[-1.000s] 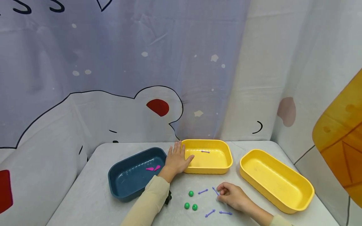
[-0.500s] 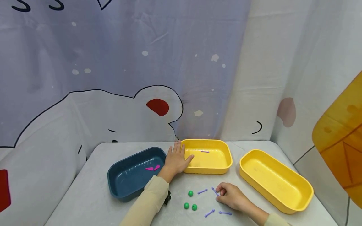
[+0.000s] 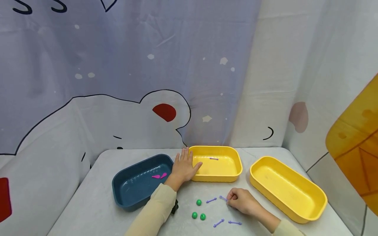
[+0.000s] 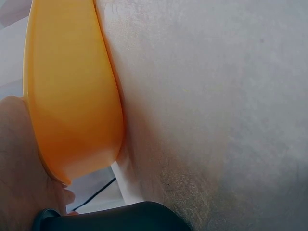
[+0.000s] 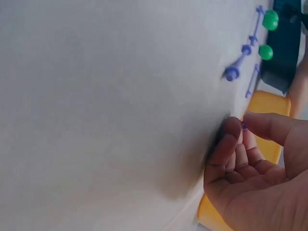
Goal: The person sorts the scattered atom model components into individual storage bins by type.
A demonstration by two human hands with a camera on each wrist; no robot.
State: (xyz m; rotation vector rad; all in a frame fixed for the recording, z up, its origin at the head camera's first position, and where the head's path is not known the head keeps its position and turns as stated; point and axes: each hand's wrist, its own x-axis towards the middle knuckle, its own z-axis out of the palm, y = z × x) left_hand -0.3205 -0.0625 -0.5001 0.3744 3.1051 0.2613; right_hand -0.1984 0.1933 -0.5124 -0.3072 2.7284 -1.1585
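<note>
My left hand [image 3: 183, 168] rests over the left rim of the middle yellow tray [image 3: 215, 178], its fingers straight and spread. In the left wrist view that hand shows only at the left edge, against the tray's wall [image 4: 72, 96]. A small purple dumbbell-shaped stick [image 3: 222, 198] is pinched at one end between the thumb and forefinger of my right hand [image 3: 243, 201], low over the table. Its held end is mostly hidden by the fingertips. Another purple stick [image 3: 211, 200] lies just left of it, and two more, one of them a slanted stick [image 3: 219, 223], lie nearer the front.
Three green beads [image 3: 199, 202] lie left of the sticks. One purple stick [image 3: 214, 159] sits inside the middle tray. A dark blue tray [image 3: 125, 204] with two pink pieces [image 3: 163, 175] stands at left, and an angled yellow tray [image 3: 274, 200] at right.
My right hand has risen slightly and turned the pinched purple stick from a steep slant to a flatter one. The left hand stays in place on the tray.
</note>
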